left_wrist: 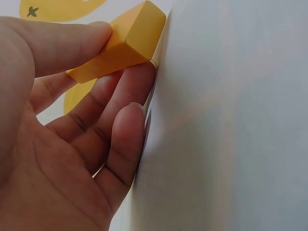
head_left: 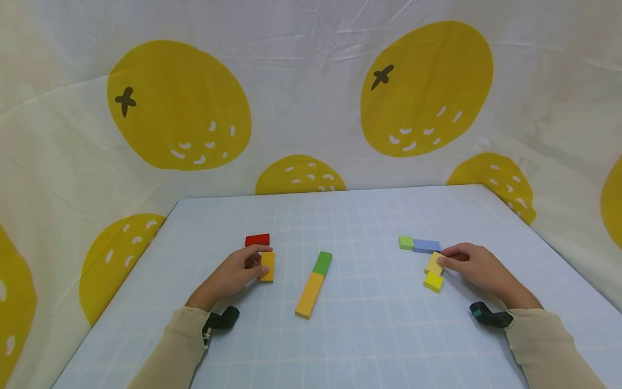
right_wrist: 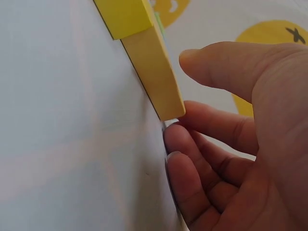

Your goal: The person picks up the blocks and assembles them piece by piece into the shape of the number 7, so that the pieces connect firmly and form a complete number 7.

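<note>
My left hand (head_left: 235,274) pinches an orange block (head_left: 268,266) between thumb and fingers. In the left wrist view the thumb presses one face of that orange block (left_wrist: 115,50), with fingers behind it. Just beyond lies a red block (head_left: 257,240). On the right, my right hand (head_left: 478,268) is at a pale yellow block (head_left: 433,263), which meets a bright yellow block (head_left: 433,282). The right wrist view has the thumb apart from the pale yellow block (right_wrist: 154,77), while a fingertip is at its near end. A blue block (head_left: 427,246) lies just behind.
Between the hands, a green block (head_left: 323,263) and a longer orange block (head_left: 309,296) lie end to end on the pale checked table (head_left: 359,335). A light green block (head_left: 405,242) touches the blue one. Fruit-printed cloth (head_left: 301,108) stands behind the table.
</note>
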Available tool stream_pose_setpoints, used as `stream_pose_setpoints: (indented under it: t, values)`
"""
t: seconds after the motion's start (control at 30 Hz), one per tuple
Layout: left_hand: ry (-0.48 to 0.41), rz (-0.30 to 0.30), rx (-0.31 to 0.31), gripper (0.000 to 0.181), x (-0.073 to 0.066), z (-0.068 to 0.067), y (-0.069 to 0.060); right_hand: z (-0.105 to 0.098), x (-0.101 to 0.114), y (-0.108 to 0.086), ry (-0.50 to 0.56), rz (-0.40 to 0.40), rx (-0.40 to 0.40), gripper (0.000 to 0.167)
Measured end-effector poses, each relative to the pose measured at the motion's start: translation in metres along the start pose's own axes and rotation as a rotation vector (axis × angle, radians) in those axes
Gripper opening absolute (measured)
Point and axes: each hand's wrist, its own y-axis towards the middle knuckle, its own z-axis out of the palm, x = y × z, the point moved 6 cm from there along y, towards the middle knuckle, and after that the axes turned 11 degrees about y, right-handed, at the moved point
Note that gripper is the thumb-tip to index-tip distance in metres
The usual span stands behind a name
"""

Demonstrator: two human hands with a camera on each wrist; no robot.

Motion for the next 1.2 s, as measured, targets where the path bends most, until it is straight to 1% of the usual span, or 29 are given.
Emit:
stream_pose_setpoints:
  t: [0.23,0.43,0.6,0.77,0.93,1.07,1.2]
  values:
    - [-0.004,0.001,-0.001,0.044,-0.005,0.003,0.004,0.001,-0.001,-0.001,-0.008,-0.012,-0.022,0.069]
    - [-0.009,0.004,0.006,0.044,-0.010,0.005,0.007,0.001,-0.003,-0.003,-0.001,0.002,-0.030,0.067]
    - [-0.018,0.003,0.005,0.044,-0.013,0.003,0.011,0.000,-0.001,-0.003,0.000,-0.002,-0.038,0.063]
    - [-0.036,0.019,0.008,0.042,-0.017,0.000,0.013,0.001,0.000,-0.001,0.014,0.004,-0.033,0.063]
    - [-0.043,0.024,0.017,0.042,-0.017,0.001,0.020,0.004,0.001,0.001,0.032,0.016,-0.023,0.061]
    - [-0.038,0.042,0.022,0.044,-0.019,0.003,0.026,0.004,0.003,0.000,0.029,0.022,-0.023,0.059]
    - [-0.043,0.038,0.029,0.044,-0.021,0.004,0.031,0.005,0.004,-0.001,0.026,0.018,-0.021,0.059]
